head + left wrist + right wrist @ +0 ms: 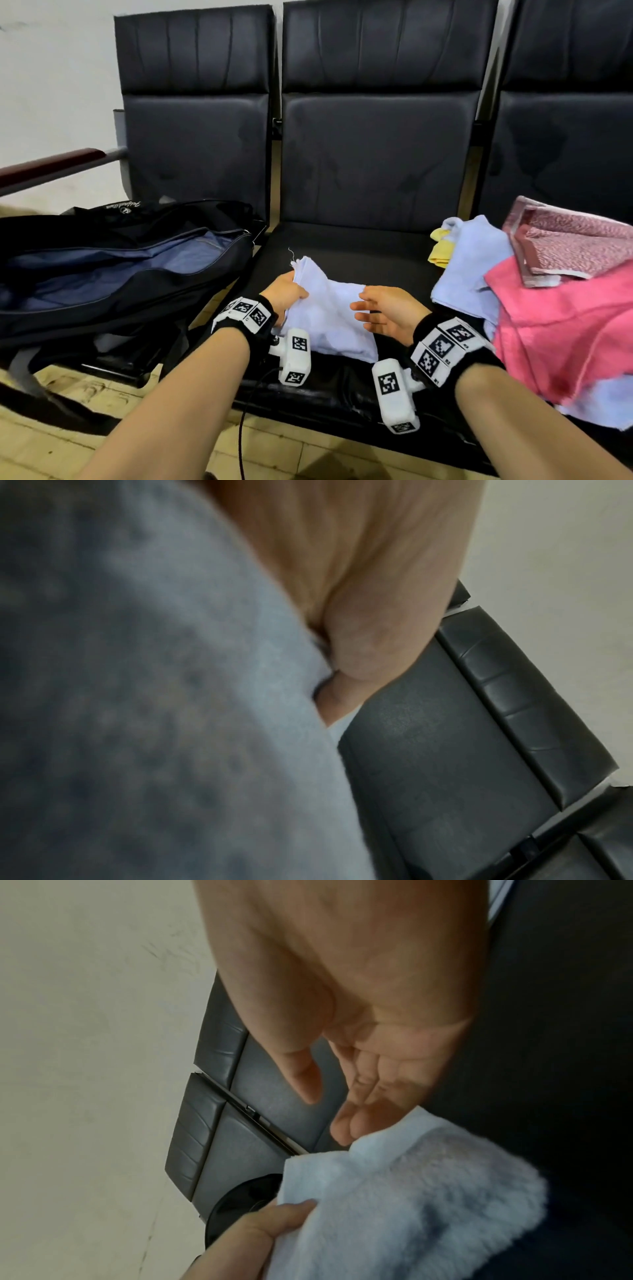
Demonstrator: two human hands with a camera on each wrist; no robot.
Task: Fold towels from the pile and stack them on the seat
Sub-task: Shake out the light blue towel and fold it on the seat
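Observation:
A pale blue towel (pixel 327 308) lies partly folded on the middle black seat (pixel 363 250). My left hand (pixel 286 291) grips its left edge, fingers curled round the cloth; the left wrist view shows the towel (pixel 154 696) filling the frame beside my curled fingers (pixel 369 653). My right hand (pixel 380 310) hovers at the towel's right side, palm turned inward, fingers straight and holding nothing. In the right wrist view the right hand (pixel 339 1104) is just above the towel (pixel 404 1199), with the left hand (pixel 260 1229) at the cloth's edge.
A pile on the right seat holds a pink towel (pixel 555 329), a light blue towel (pixel 476 267), a yellow cloth (pixel 440 246) and a wrapped reddish packet (pixel 568 240). An open dark bag (pixel 113 263) fills the left seat. Tiled floor lies below.

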